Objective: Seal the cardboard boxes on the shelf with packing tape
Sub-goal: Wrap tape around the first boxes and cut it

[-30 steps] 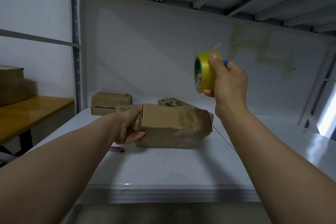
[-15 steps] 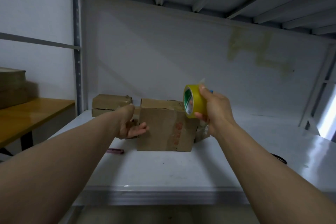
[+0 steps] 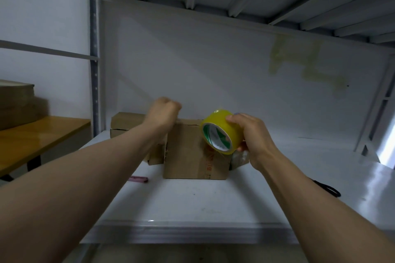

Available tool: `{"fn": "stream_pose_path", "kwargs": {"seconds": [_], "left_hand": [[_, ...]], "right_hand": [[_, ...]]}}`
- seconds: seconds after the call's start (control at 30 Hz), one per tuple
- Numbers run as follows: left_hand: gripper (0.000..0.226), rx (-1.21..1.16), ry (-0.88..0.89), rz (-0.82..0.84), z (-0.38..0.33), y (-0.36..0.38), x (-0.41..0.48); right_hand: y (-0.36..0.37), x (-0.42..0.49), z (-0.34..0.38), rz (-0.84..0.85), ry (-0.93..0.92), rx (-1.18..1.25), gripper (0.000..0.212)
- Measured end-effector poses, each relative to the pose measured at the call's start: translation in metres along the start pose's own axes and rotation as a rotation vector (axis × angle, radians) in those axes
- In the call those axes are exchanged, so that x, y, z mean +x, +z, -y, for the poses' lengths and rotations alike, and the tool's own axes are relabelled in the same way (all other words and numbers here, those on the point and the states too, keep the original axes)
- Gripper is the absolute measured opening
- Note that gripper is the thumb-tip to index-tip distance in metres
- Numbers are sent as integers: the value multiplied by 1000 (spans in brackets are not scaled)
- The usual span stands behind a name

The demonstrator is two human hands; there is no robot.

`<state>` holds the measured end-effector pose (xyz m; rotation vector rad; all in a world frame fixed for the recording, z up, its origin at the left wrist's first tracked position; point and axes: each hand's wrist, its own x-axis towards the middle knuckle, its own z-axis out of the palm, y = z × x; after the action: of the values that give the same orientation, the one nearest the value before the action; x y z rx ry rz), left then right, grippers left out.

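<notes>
Head view, white metal shelf (image 3: 192,205) at arm's reach.

Right hand (image 3: 254,136): closed round yellow tape roll (image 3: 222,126), fingers (image 3: 233,118) curled over the top of the roll, thumb underneath at the lower rim. Roll held clear of the shelf, tilted, green-and-white printed core turned toward the camera, in front of the upper right corner of the front box (image 3: 188,156).

Left hand (image 3: 163,113): fingers folded tightly into the palm, knuckles up, wrist just above the top left edge of the front box. Not discernible whether anything is pinched between fingertips and thumb; no strip visible between this hand and the roll.

Front box: brown cardboard, standing upright on the shelf between the two forearms, red print down its near face, flap line along the top edge.

Rear box (image 3: 128,119): flat, behind and to the left, against the back wall. Low box (image 3: 155,156): just beside the front box on its left, partly behind the left forearm. Taped package (image 3: 240,159): touching the right side of the front box, below the right hand.

Pink object (image 3: 139,179) lying on the shelf left of the front box; black looped object (image 3: 327,188) at the right. Wooden table (image 3: 42,134) outside the shelf frame, far left.
</notes>
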<state>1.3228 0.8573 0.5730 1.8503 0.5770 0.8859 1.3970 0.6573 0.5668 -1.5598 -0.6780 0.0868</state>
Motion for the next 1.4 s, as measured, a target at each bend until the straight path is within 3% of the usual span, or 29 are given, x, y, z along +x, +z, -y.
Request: {"fn": "stream_pose_path", "kwargs": {"seconds": [0.07,0.13,0.23,0.37,0.63,0.87,1.03,1.17,1.3,1.4], "left_hand": [[15,-229,23,278,-15,7,-9],[29,-263,-3,538,-23,12,-17],[37,-323,-43,637,-22,10,-22],[26,-511,-71,721,-16,6,-21],[19,-400,5,665,-14,5,-19],[21,-314,46,415,-22,20,-23],[23,-145,43,411,-35,25,-22],[20,72,77,496,-44,25,-25],[18,149,184,420,-55,31,-22],[15,90,223,343,-66,36,-12]], "right_hand": [[2,-1,-1,49,-12,-12,19],[4,-3,-3,91,-17,-35,21],[3,-6,-4,133,-17,-31,23],[-3,-5,-6,119,-20,-25,17],[-5,-3,-9,162,3,-43,23],[-6,-3,-7,159,63,-52,16],[-19,3,2,106,44,-314,20],[-30,8,-3,84,79,-490,40],[-34,6,3,73,45,-648,52],[-39,7,16,37,-34,-589,52]]}}
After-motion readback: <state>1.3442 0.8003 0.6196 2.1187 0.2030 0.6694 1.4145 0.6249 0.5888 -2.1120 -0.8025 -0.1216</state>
